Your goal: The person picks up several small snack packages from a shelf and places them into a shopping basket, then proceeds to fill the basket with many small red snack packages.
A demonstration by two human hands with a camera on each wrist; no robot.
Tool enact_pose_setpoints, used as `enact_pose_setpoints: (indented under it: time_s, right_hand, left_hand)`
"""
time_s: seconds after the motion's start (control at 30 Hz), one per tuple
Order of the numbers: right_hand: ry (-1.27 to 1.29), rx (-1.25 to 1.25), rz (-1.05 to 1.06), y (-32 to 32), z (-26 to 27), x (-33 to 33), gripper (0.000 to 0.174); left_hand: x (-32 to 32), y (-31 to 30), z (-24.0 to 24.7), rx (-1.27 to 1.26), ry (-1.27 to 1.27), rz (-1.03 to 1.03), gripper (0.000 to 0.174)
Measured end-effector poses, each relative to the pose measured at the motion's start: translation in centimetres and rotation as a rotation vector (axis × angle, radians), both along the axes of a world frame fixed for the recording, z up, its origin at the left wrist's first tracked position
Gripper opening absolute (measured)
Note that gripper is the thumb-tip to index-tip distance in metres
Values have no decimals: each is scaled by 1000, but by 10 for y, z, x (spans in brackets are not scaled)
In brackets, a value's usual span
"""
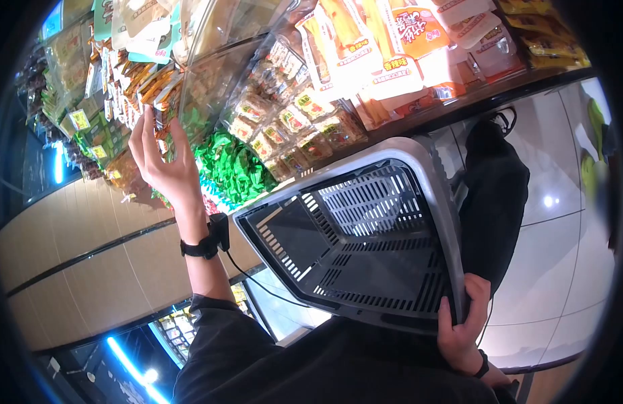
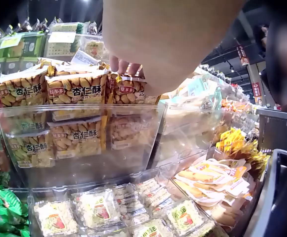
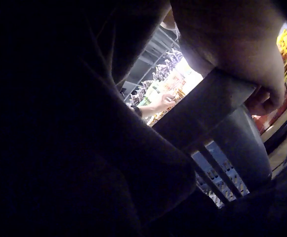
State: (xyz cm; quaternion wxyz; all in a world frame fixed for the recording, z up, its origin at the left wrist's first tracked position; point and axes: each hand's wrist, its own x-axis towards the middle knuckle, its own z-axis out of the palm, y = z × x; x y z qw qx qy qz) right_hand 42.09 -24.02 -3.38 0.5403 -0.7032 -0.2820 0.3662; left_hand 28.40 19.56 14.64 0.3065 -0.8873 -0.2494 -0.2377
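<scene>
My left hand (image 1: pixel 165 168) is stretched out over the shelf at the upper left, fingers long and thumb held apart from them. In the left wrist view its fingertips (image 2: pixel 124 67) come down behind the top of a brown-and-gold cookie pack (image 2: pixel 127 91) that stands in a clear bin. Similar cookie packs (image 2: pixel 76 91) stand beside it; the hand partly hides the row. My right hand (image 1: pixel 465 326) grips the rim of a grey shopping basket (image 1: pixel 429 172), thumb on the inner side. The basket hangs tilted before my body, and its slatted inside shows no goods.
Clear bin walls (image 2: pixel 84 148) front the cookie packs. Below lie wrapped square snacks (image 2: pixel 96 206) and green packets (image 1: pixel 231 168). Orange-and-white snack bags (image 1: pixel 372 47) fill the shelf beyond the basket. A black cable (image 1: pixel 257 281) runs from the left wrist. Tiled floor (image 1: pixel 547 262) shows at right.
</scene>
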Motion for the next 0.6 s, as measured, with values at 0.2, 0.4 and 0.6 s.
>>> enact_pose_setpoints:
  time_s: [0.2,0.4,0.6]
  right_hand:
    - [-18,15,-1,2,1,1,42]
    - [-18,20,-24,3,2,0,38]
    - [-5,7,-43,4,4,-2,37]
  left_hand:
    - [-3,-5,3,-76,41,52,52]
    - [-11,-7,1,-156,81,69,67]
    - [-10,-6,-5,-233,182,179,86]
